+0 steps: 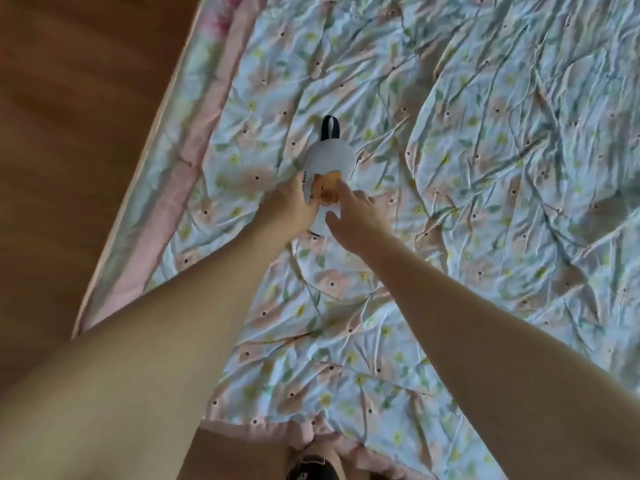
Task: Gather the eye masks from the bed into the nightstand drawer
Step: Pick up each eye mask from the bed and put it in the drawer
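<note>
Your left hand is lying on the near left edge of the eye mask, fingers together and pressing down on it; whether they are curling under the edge is hidden by the hand itself. Your right hand is coming in from the near right, fingers loosely spread, thumb apart, fingertips touching the mask's near end; you cannot tell whether that grip is closing on anything. Both hands are covering the near part of the mask, so its full outline is not showing.

The mask is lying flat on the bed, near the left border of the quilt. Its long axis is running away from you, with the dark strap loop pointing to the far end. It is smooth, pale and rounded, printed with an orange-brown cartoon animal and some dark lettering too blurred to read.

The quilt is wrinkled, floral and stitched, edged in pink. A wooden floor is showing on the left.
</note>
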